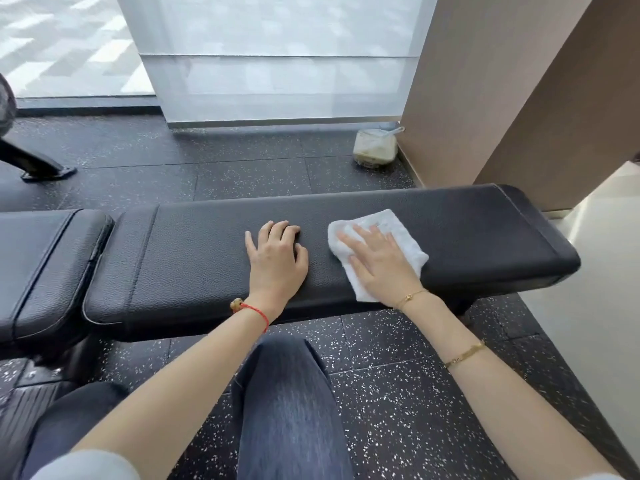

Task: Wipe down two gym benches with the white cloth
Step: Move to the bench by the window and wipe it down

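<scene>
Right hand (377, 261) lies flat with fingers spread on the white cloth (381, 251), pressing it to the black padded bench (467, 230) right of centre in the frame. Left hand (277, 258) rests bare on the same pad just beside the cloth, fingers loosely bent at the tips and holding nothing. A second bench pad (45, 265) sits at the left edge, end to end with the first. At upper right, a plastic container (375, 147) stands on the speckled floor (398, 393) by the wall.
</scene>
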